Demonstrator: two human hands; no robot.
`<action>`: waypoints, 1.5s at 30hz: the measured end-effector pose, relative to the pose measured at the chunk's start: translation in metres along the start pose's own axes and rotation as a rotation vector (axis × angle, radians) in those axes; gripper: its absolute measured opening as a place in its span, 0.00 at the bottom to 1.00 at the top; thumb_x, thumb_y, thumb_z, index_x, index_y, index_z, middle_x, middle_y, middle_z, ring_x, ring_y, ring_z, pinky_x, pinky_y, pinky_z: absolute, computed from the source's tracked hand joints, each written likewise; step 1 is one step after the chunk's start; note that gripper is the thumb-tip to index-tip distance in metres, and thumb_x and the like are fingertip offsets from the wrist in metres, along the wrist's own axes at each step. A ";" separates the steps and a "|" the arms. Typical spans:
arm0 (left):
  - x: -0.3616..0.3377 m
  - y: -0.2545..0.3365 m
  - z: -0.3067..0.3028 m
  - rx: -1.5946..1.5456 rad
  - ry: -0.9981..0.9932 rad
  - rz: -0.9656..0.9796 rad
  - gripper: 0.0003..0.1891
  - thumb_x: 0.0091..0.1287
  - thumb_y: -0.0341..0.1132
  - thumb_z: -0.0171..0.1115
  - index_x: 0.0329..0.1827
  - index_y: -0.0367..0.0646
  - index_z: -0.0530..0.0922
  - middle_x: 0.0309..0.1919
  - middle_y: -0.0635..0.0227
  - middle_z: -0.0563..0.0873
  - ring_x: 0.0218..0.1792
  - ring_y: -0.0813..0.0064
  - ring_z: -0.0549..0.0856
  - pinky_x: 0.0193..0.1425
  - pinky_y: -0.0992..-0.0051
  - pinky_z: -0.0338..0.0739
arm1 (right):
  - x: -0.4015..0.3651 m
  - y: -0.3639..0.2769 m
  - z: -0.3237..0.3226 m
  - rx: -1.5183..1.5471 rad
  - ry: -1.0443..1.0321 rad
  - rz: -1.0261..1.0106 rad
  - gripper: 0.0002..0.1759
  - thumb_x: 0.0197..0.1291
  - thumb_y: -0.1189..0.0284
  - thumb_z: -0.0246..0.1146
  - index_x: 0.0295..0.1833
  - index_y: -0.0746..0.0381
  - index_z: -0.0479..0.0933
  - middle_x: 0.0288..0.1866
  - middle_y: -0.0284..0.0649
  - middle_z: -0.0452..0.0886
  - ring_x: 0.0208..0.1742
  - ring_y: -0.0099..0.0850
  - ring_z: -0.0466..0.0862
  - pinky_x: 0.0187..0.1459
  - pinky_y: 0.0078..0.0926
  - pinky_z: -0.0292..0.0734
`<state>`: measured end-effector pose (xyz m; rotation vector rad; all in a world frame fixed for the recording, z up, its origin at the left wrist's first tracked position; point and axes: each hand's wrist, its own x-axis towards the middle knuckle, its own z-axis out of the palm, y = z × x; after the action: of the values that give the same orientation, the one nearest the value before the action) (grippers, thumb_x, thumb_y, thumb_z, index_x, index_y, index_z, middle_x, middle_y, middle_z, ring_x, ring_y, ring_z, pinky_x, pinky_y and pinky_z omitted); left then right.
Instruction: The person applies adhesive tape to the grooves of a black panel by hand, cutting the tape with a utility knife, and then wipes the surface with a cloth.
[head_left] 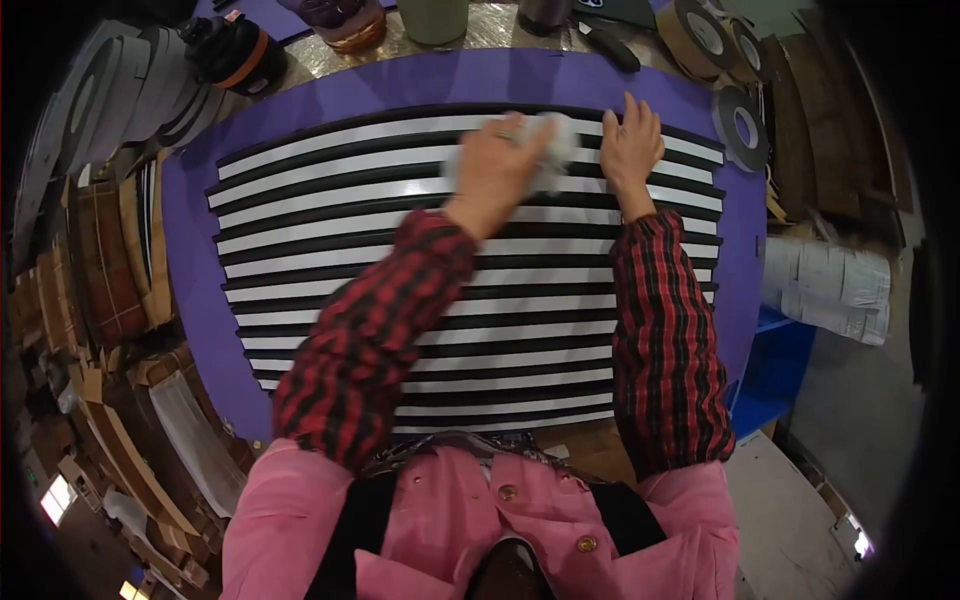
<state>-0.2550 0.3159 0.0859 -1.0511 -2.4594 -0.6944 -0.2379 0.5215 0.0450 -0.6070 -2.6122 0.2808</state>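
Note:
Long black strips with white faces lie side by side across a purple work surface. My left hand is near the upper middle of the strips, its fingers wrapped round a crumpled white cloth that is blurred by motion. To its right, my right hand rests on the upper strips with its fingers spread, pointing toward the far edge, and holds nothing.
Along the far edge stand a black bottle with an orange band, a green container and a black-handled tool. Tape rolls sit at the far right. Grey rolls and cardboard are on the left.

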 end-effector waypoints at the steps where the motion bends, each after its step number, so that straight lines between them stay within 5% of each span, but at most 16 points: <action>1: 0.007 0.032 0.028 -0.086 -0.074 -0.001 0.19 0.50 0.31 0.53 0.48 0.50 0.71 0.39 0.62 0.76 0.40 0.62 0.74 0.40 0.65 0.68 | -0.009 0.004 -0.008 -0.079 -0.142 0.090 0.27 0.58 0.53 0.46 0.62 0.50 0.59 0.64 0.43 0.56 0.65 0.47 0.53 0.60 0.51 0.44; 6: -0.016 0.016 0.026 -0.005 -0.306 -0.107 0.19 0.51 0.31 0.52 0.49 0.53 0.70 0.43 0.64 0.75 0.42 0.62 0.72 0.43 0.65 0.68 | -0.027 0.022 -0.004 -0.199 -0.188 -0.035 0.29 0.59 0.50 0.41 0.65 0.47 0.54 0.67 0.43 0.50 0.66 0.47 0.50 0.61 0.51 0.42; 12: -0.132 -0.221 -0.137 0.294 -0.282 -0.164 0.22 0.51 0.25 0.52 0.50 0.57 0.73 0.43 0.66 0.77 0.40 0.59 0.76 0.44 0.63 0.72 | -0.028 0.025 0.000 -0.206 -0.178 -0.057 0.29 0.60 0.50 0.39 0.65 0.47 0.53 0.67 0.43 0.49 0.66 0.48 0.49 0.60 0.52 0.40; 15: -0.179 -0.308 -0.188 0.230 -0.338 -0.445 0.21 0.54 0.26 0.50 0.52 0.54 0.71 0.43 0.62 0.77 0.44 0.58 0.76 0.48 0.64 0.70 | -0.027 0.022 0.001 -0.203 -0.194 -0.045 0.29 0.60 0.49 0.40 0.65 0.48 0.53 0.67 0.43 0.49 0.67 0.48 0.48 0.61 0.52 0.40; 17: -0.199 -0.327 -0.209 0.343 -0.336 -0.822 0.17 0.58 0.30 0.49 0.52 0.51 0.71 0.41 0.58 0.79 0.44 0.60 0.78 0.48 0.65 0.71 | -0.025 0.023 -0.003 -0.155 -0.233 -0.037 0.30 0.59 0.50 0.41 0.65 0.49 0.53 0.67 0.45 0.49 0.67 0.48 0.46 0.61 0.53 0.38; 18: -0.179 -0.320 -0.221 0.218 -0.302 -0.911 0.18 0.60 0.34 0.50 0.53 0.40 0.69 0.41 0.55 0.80 0.45 0.64 0.78 0.51 0.69 0.70 | -0.027 0.024 -0.008 -0.132 -0.213 -0.041 0.30 0.59 0.50 0.42 0.65 0.49 0.53 0.67 0.46 0.49 0.67 0.49 0.46 0.61 0.53 0.38; 20: -0.126 -0.225 -0.185 0.061 0.007 -0.938 0.12 0.59 0.33 0.49 0.44 0.41 0.73 0.33 0.55 0.81 0.37 0.68 0.81 0.39 0.68 0.74 | -0.038 0.021 -0.017 -0.103 -0.176 -0.014 0.30 0.59 0.51 0.44 0.65 0.49 0.53 0.66 0.47 0.50 0.67 0.49 0.45 0.62 0.54 0.36; 23: -0.061 -0.071 -0.066 -0.140 0.050 -0.105 0.17 0.52 0.30 0.54 0.47 0.47 0.72 0.36 0.57 0.79 0.35 0.61 0.79 0.36 0.65 0.74 | -0.066 0.014 -0.024 -0.161 -0.296 0.055 0.30 0.59 0.51 0.43 0.65 0.49 0.53 0.67 0.47 0.49 0.67 0.49 0.44 0.62 0.54 0.37; 24: -0.047 -0.021 -0.023 0.027 0.135 0.039 0.18 0.51 0.30 0.54 0.48 0.49 0.72 0.36 0.57 0.79 0.35 0.57 0.79 0.37 0.61 0.73 | -0.071 0.018 -0.022 -0.189 -0.266 -0.004 0.30 0.59 0.51 0.43 0.65 0.48 0.53 0.67 0.46 0.49 0.68 0.49 0.44 0.62 0.54 0.37; 26: -0.026 0.059 0.015 -0.045 -0.122 -0.038 0.21 0.48 0.30 0.56 0.49 0.52 0.71 0.41 0.61 0.76 0.41 0.61 0.75 0.42 0.65 0.70 | -0.069 0.020 -0.022 -0.179 -0.284 -0.003 0.30 0.60 0.51 0.42 0.66 0.48 0.52 0.67 0.45 0.49 0.68 0.48 0.44 0.62 0.53 0.37; 29: -0.041 0.032 0.014 0.047 -0.272 -0.069 0.19 0.49 0.31 0.55 0.46 0.53 0.72 0.43 0.63 0.75 0.41 0.61 0.74 0.42 0.65 0.70 | -0.070 0.018 -0.024 -0.217 -0.309 0.001 0.30 0.60 0.50 0.40 0.66 0.48 0.51 0.68 0.44 0.49 0.68 0.47 0.44 0.62 0.52 0.37; 34: -0.135 -0.161 -0.118 0.243 -0.191 -0.094 0.21 0.45 0.26 0.58 0.44 0.54 0.75 0.36 0.66 0.79 0.36 0.62 0.78 0.38 0.65 0.72 | -0.070 0.018 -0.023 -0.257 -0.290 -0.033 0.30 0.60 0.51 0.39 0.66 0.50 0.51 0.67 0.45 0.49 0.68 0.48 0.44 0.62 0.52 0.38; 40: -0.267 -0.369 -0.191 0.003 -0.097 -0.801 0.20 0.54 0.27 0.54 0.53 0.45 0.71 0.43 0.53 0.78 0.47 0.57 0.76 0.52 0.66 0.68 | -0.068 0.020 -0.019 -0.235 -0.304 -0.030 0.31 0.60 0.50 0.41 0.66 0.50 0.51 0.67 0.46 0.48 0.68 0.49 0.44 0.62 0.53 0.38; 41: -0.258 -0.356 -0.197 0.319 -0.185 -1.025 0.17 0.55 0.30 0.53 0.50 0.39 0.72 0.44 0.51 0.78 0.47 0.60 0.77 0.50 0.67 0.70 | -0.067 0.018 -0.021 -0.209 -0.317 -0.031 0.31 0.60 0.50 0.41 0.66 0.50 0.52 0.67 0.47 0.48 0.68 0.49 0.44 0.62 0.53 0.38; 43: -0.175 -0.239 -0.191 0.245 -0.009 -1.099 0.15 0.55 0.31 0.53 0.46 0.37 0.73 0.41 0.52 0.79 0.42 0.60 0.79 0.45 0.67 0.73 | -0.069 0.020 -0.024 -0.100 -0.286 -0.044 0.30 0.60 0.50 0.41 0.65 0.51 0.53 0.67 0.47 0.49 0.68 0.50 0.44 0.62 0.54 0.36; 45: -0.113 -0.127 -0.132 -0.230 -0.003 -0.542 0.13 0.52 0.29 0.53 0.42 0.38 0.74 0.32 0.54 0.79 0.32 0.61 0.80 0.35 0.67 0.73 | -0.077 0.018 -0.027 -0.085 -0.191 -0.024 0.29 0.59 0.52 0.43 0.64 0.52 0.57 0.65 0.48 0.53 0.66 0.51 0.48 0.61 0.55 0.41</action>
<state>-0.2572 0.1016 0.0977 -0.4385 -2.7334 -1.1577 -0.1569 0.5043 0.0351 -0.6032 -2.8249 0.2314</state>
